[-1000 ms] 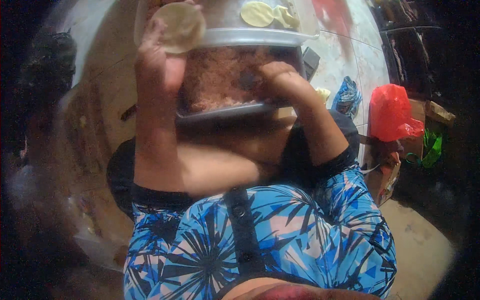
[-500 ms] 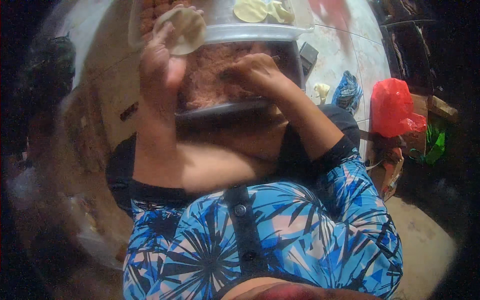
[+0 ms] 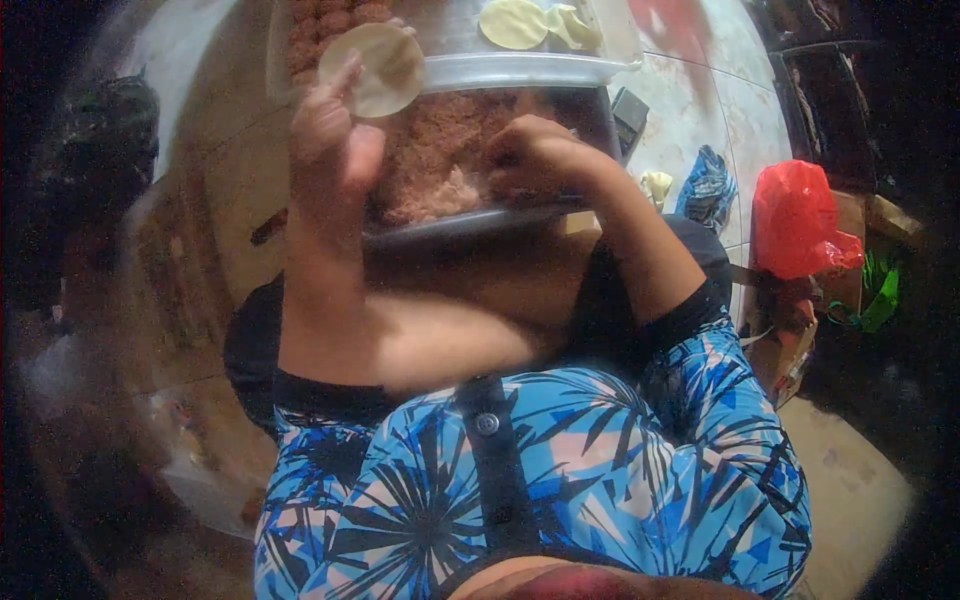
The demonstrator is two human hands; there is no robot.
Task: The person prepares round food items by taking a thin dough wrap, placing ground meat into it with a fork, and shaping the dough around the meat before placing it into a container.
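Note:
My left hand [image 3: 328,130] holds up a thin, round, pale dough wrapper [image 3: 388,75], its fingers partly behind the disc. Below and right of it, a dark tub [image 3: 470,222] is filled with reddish-brown minced filling [image 3: 425,150]. Over the right part of the filling is my right hand [image 3: 548,155], fingers curled closed. A thin tip shows by its knuckles, but what it grips is hidden.
Behind the tub stands a clear plastic tray [image 3: 510,72] with brown filled pieces [image 3: 322,28] at its left and loose wrappers [image 3: 514,24] at its right. To the right lie a dark box-shaped object [image 3: 628,118], a blue plastic bag [image 3: 706,190] and a red bag [image 3: 797,220].
My right hand has shifted right and slightly nearer over the filling. The left hand still holds up the wrapper, now turned flatter to view. The whole view has shifted slightly.

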